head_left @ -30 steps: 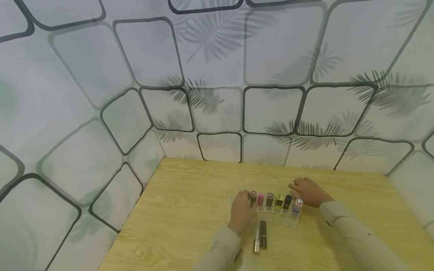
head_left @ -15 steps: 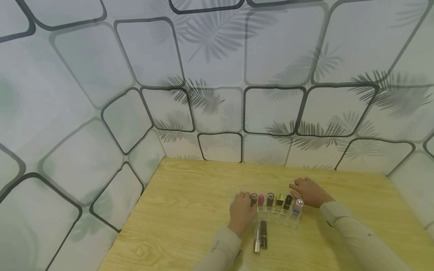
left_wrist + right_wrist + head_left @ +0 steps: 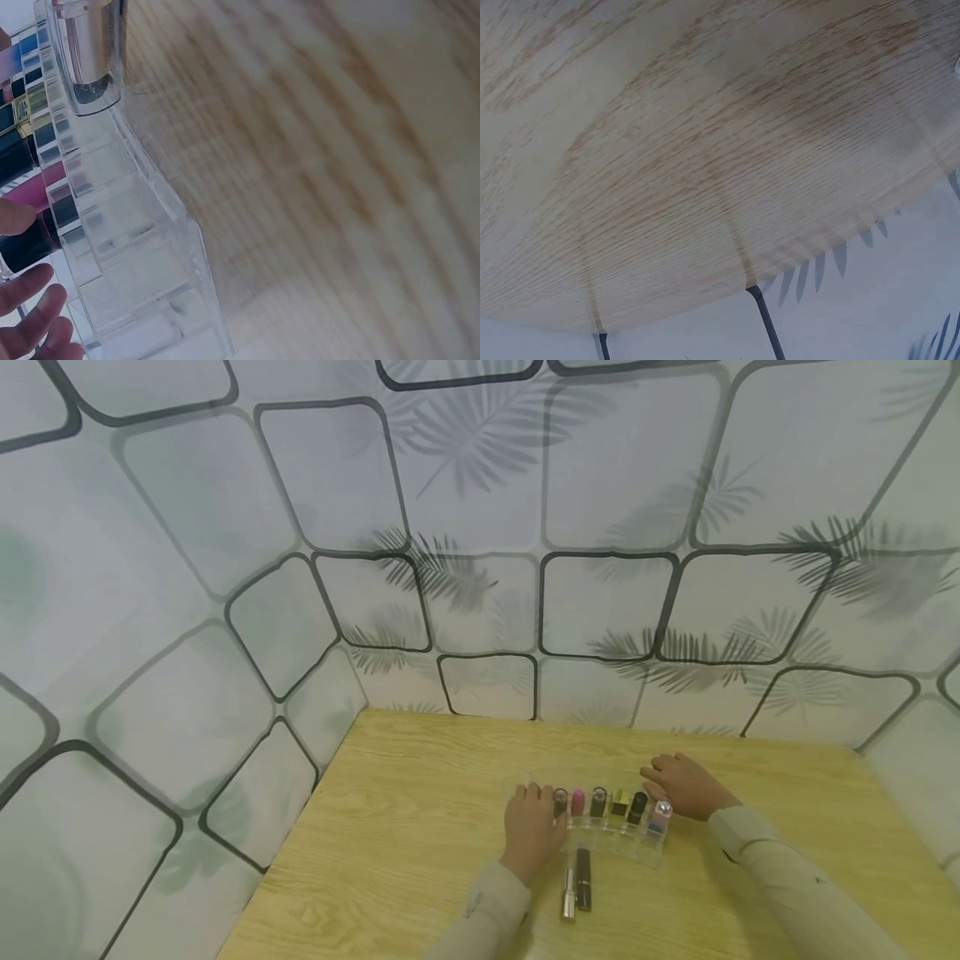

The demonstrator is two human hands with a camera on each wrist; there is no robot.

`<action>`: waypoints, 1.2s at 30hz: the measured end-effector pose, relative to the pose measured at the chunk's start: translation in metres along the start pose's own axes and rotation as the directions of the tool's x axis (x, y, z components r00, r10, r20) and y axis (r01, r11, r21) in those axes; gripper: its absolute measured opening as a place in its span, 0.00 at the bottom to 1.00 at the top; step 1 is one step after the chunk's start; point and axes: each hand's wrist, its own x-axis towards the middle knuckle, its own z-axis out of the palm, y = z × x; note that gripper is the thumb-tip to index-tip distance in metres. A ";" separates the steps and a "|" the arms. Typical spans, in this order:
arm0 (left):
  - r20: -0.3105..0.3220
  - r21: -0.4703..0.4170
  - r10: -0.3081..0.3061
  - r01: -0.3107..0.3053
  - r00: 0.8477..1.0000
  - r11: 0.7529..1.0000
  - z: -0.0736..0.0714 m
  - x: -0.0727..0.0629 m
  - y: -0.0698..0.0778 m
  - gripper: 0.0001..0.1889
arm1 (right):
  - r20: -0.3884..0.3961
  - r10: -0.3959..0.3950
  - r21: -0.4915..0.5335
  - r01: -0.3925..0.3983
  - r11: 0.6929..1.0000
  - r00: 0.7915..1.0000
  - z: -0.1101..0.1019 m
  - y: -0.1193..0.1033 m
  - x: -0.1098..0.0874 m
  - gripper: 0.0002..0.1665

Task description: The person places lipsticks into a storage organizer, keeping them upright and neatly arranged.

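A clear tiered lipstick organizer (image 3: 611,839) stands on the table, with several lipsticks upright in its back row. My left hand (image 3: 534,831) is at its left end, beside a black lipstick (image 3: 560,803). In the left wrist view the thumb (image 3: 16,217) lies against that black lipstick, and the other fingers (image 3: 34,319) are spread loosely just past it. A pink lipstick (image 3: 577,802) stands next to it. My right hand (image 3: 686,787) rests by the organizer's right end, near a pink-and-blue tube (image 3: 660,817). Its fingers are extended; any contact with the organizer is unclear.
A silver-and-clear lipstick tube (image 3: 568,895) and a long black tube (image 3: 583,879) lie in front of the organizer. The wood-grain table (image 3: 390,827) meets a patterned wall (image 3: 480,610) at the back.
My left hand has shifted slightly left, and more of the black lipstick beside it shows. The right hand has stayed in place.
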 end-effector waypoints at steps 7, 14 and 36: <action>-0.071 0.027 0.040 -0.038 0.997 0.999 0.000 -0.005 -0.003 0.17 | 0.013 0.012 0.002 -0.012 1.000 1.000 -0.005 -0.002 0.001 0.10; -0.130 0.043 0.043 -0.038 0.991 0.998 0.000 -0.011 -0.003 0.17 | 0.000 0.018 0.019 -0.018 1.000 1.000 -0.005 -0.003 0.001 0.10; 0.132 -0.048 0.159 -0.153 0.978 0.987 -0.033 -0.049 0.012 0.15 | -0.025 -0.002 0.013 0.002 1.000 1.000 -0.002 -0.002 0.000 0.12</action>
